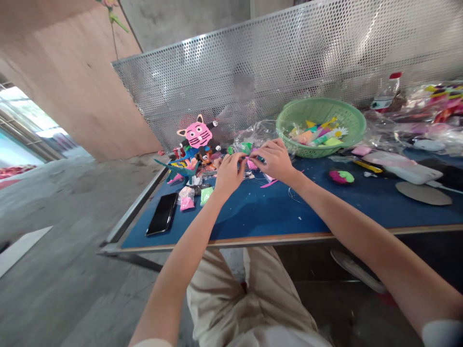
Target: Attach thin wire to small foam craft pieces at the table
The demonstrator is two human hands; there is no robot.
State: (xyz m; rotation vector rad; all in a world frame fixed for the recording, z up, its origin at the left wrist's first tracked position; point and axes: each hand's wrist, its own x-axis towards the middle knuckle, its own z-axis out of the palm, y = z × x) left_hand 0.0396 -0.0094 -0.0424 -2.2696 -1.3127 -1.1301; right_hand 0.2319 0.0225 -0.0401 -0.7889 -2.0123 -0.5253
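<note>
Over the blue table, my left hand (229,174) and my right hand (275,158) meet with fingertips pinched close together. A small pink piece (251,164) shows between them; whether it is held or lies behind the fingers I cannot tell. Left of my left hand stands a figure with a pink cat face (198,134), near a teal clay-like shape (181,169). Closer to me are a pink packet (187,200) and a light green packet (206,195). A thin pink strip (269,183) lies below my right hand. Clear plastic wrap (265,129) sits behind both hands.
A green basket (321,152) holding colourful pieces stands right of my hands. A black phone (162,214) lies at the table's left. On the right are a magenta and green lump (341,177), a yellow-handled tool (368,166) and a bottle (387,94). A perforated metal panel (217,62) rises behind.
</note>
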